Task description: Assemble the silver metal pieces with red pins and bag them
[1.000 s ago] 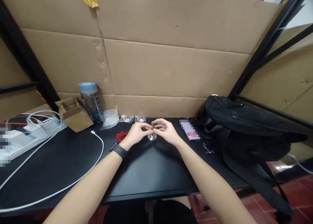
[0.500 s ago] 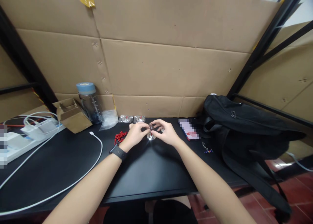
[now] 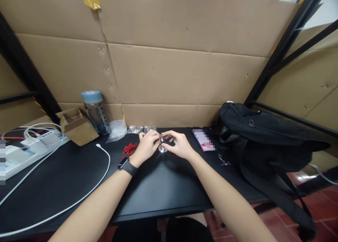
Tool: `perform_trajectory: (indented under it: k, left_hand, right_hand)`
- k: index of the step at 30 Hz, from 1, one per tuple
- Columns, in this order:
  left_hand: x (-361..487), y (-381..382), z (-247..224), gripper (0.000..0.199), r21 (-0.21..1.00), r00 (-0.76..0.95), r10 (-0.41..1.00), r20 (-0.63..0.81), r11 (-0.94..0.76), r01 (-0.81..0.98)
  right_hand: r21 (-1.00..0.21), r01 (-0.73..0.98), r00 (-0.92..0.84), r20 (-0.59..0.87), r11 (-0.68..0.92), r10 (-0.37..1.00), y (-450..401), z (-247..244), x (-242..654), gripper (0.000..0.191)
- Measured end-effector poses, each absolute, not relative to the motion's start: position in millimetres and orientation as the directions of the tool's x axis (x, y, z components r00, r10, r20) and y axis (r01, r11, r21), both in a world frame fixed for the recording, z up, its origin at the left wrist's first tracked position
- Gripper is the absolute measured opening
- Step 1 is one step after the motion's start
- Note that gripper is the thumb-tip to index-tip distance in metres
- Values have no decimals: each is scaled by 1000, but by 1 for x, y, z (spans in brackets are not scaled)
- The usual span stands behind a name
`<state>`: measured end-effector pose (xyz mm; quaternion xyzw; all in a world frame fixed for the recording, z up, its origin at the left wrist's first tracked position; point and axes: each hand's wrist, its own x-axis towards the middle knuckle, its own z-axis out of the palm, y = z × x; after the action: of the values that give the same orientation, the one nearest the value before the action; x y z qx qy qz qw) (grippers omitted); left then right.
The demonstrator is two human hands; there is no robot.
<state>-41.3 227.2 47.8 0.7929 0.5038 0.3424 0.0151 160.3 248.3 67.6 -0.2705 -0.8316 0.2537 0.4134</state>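
Between my hands is a small shiny dark round piece (image 3: 162,139), with a silver round disc (image 3: 163,149) directly below it; whether the two are joined I cannot make out. My left hand (image 3: 148,143), with a black watch (image 3: 127,166) at the wrist, has its fingertips closed against the left side of the round piece. From the right, my right hand (image 3: 179,143) curves thumb and fingers around the same piece. A small silver thing (image 3: 175,141) shows behind the right thumb, partly hidden. Left of my hands lies a red cord bundle (image 3: 129,149).
At the back lie clear packets (image 3: 136,129) beside crumpled plastic (image 3: 117,130). A blue-lidded bottle (image 3: 96,113), an opened cardboard box (image 3: 79,127), a power strip (image 3: 16,159) and a white cable (image 3: 107,171) are left. A phone (image 3: 203,140), keychain (image 3: 224,161) and black backpack (image 3: 269,140) are right.
The fingers have shifted slightly around the round piece, and more of its shiny surface shows. The camera view has moved a little; the things on the desk stay in place.
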Motion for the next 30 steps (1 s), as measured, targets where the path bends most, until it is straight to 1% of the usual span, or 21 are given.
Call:
perform_trajectory:
  k: [4, 6, 9, 14, 17, 20, 24, 27, 30]
  left_hand:
    - [-40, 225, 51, 18, 354, 212, 793, 571, -471, 808]
    - [-40, 224, 54, 17, 349, 192, 783, 592, -464, 814]
    - [-39, 224, 54, 17, 332, 187, 764, 618, -468, 819]
    - [-32, 223, 47, 14, 268, 170, 726, 667, -446, 854]
    - [-28, 221, 45, 15, 216, 174, 710, 682, -423, 880]
    - [-27, 217, 49, 15, 166, 196, 695, 692, -416, 894]
    - [-27, 211, 57, 15, 93, 254, 680, 688, -430, 898]
    - [-26, 207, 62, 16, 46, 296, 668, 682, -443, 895]
    - [-27, 207, 62, 17, 37, 312, 671, 673, -451, 892]
  right_hand:
    - [-671, 240, -485, 544, 702, 685, 250, 66, 161, 32]
    - [-707, 214, -461, 536, 675, 707, 252, 63, 160, 28]
    - [-780, 147, -441, 499, 609, 746, 256, 56, 158, 28]
    - [-861, 78, -435, 425, 503, 794, 264, 47, 158, 33]
    - [-892, 62, -472, 370, 448, 800, 270, 47, 163, 30]
    - [-862, 119, -500, 377, 493, 780, 273, 49, 169, 25]
    - [-760, 229, -512, 437, 608, 740, 271, 52, 170, 17]
    - [-706, 254, -521, 476, 661, 708, 267, 56, 169, 15]
    - [-677, 256, -540, 492, 690, 683, 265, 58, 167, 13]
